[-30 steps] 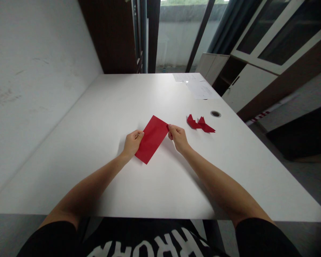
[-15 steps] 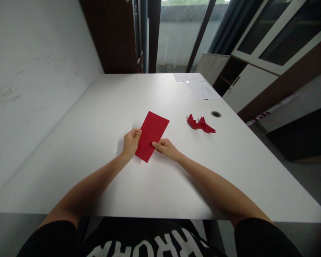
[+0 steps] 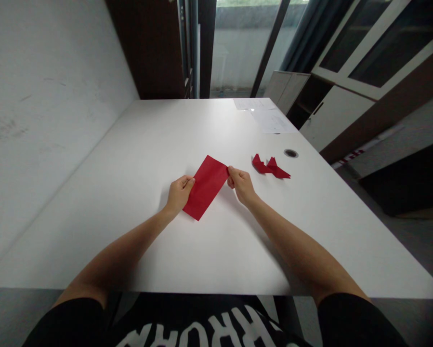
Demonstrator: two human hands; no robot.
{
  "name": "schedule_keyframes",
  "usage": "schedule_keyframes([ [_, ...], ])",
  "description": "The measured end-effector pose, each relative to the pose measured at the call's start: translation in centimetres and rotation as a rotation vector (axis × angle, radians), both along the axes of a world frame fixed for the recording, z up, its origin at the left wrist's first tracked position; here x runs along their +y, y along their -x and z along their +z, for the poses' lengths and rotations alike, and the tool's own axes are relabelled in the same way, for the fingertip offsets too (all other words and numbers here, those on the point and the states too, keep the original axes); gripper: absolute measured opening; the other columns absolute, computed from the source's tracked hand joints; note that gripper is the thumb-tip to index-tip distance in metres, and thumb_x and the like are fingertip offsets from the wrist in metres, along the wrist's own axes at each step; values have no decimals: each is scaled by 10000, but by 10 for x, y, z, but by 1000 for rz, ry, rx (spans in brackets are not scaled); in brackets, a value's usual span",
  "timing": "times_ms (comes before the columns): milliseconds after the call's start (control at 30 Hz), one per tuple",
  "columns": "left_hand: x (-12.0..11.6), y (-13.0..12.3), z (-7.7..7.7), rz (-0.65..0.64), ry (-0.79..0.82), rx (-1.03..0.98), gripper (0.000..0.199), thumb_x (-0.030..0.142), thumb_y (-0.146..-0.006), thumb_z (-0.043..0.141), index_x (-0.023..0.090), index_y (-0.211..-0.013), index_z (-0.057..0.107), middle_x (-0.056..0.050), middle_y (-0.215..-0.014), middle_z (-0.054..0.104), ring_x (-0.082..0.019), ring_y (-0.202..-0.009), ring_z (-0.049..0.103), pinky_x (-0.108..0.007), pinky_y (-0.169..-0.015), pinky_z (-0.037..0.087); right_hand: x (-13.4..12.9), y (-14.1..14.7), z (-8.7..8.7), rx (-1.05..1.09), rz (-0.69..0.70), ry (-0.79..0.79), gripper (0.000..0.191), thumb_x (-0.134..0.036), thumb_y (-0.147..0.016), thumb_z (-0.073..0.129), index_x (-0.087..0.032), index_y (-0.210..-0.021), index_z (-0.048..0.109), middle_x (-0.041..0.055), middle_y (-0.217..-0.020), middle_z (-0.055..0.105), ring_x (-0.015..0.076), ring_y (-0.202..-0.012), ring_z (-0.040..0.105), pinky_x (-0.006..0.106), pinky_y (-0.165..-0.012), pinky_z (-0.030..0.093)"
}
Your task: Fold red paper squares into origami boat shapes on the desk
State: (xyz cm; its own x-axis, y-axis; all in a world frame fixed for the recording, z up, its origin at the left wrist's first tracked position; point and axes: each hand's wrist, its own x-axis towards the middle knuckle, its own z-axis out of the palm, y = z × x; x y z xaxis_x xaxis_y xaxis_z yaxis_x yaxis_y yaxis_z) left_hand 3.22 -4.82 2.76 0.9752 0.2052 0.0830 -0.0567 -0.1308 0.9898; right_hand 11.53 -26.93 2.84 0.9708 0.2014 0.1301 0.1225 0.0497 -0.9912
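Observation:
A flat rectangle of red paper (image 3: 208, 187) is held at a slant above the white table, between both hands. My left hand (image 3: 179, 193) pinches its left edge, thumb on top and fingers underneath. At the far right corner, my right hand (image 3: 241, 184) grips the paper between thumb and curled fingers. To the right lie red folded-paper pieces (image 3: 271, 167) with pointed tips, touching or close together; neither hand touches them.
The white table (image 3: 111, 231) meets a wall (image 3: 57, 120) on the left. Printed sheets (image 3: 272, 120) lie at the far right edge, near a round cable hole (image 3: 291, 153). Cabinets (image 3: 335, 115) stand beyond the right side.
My right hand has moved from the paper's lower right edge up to its far right corner and grips it there. The left hand and paper have shifted slightly.

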Motion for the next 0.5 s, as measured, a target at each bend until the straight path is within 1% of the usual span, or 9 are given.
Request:
schedule_keyframes([
  [100,1,0,-1,1,-20,-12,320,501,-911,616,189,-878,680,-2,-755,683,-150,-654,596,-233,-569,431,-5,-6,0,-5,-120,-69,639,-783,-859,549,-241,-548,416,-33,-470,376,118,-460,343,292,-480,292],
  [167,2,0,-1,30,-17,-29,320,502,-917,611,190,-890,680,-7,-778,692,-150,-663,593,-233,-579,435,-5,-4,-1,-10,-164,-96,633,-796,-885,481,-240,-585,439,-24,-497,404,123,-471,364,292,-484,315],
  [233,3,-1,0,71,-9,-52,320,503,-919,610,191,-898,680,-14,-802,700,-153,-686,600,-234,-595,441,0,4,-1,-30,-133,-72,635,-810,-897,425,-234,-635,479,-12,-539,453,131,-496,409,290,-500,350],
  [300,4,-2,0,102,3,-66,320,504,-918,611,191,-903,679,-20,-817,703,-159,-715,612,-236,-614,449,8,17,-1,-63,-13,-10,612,-805,-886,461,-227,-693,523,-5,-591,507,137,-536,462,287,-529,384],
  [367,4,-3,0,109,20,-71,316,501,-915,615,192,-906,679,-21,-818,702,-162,-729,617,-239,-631,455,16,31,0,-94,111,39,574,-773,-887,507,-225,-716,529,-1,-634,550,142,-578,507,289,-574,419],
  [433,3,-3,-2,93,37,-73,307,493,-914,616,192,-898,677,-17,-815,694,-156,-727,607,-240,-636,453,22,40,0,-118,125,51,532,-720,-913,524,-225,-718,529,-6,-642,552,142,-598,515,288,-600,427],
  [500,2,-3,-3,72,34,-67,291,473,-913,614,192,-864,669,-4,-784,672,-143,-700,583,-236,-625,441,23,43,0,-136,78,53,502,-667,-939,527,-226,-700,514,-14,-629,531,142,-601,503,286,-606,420],
])
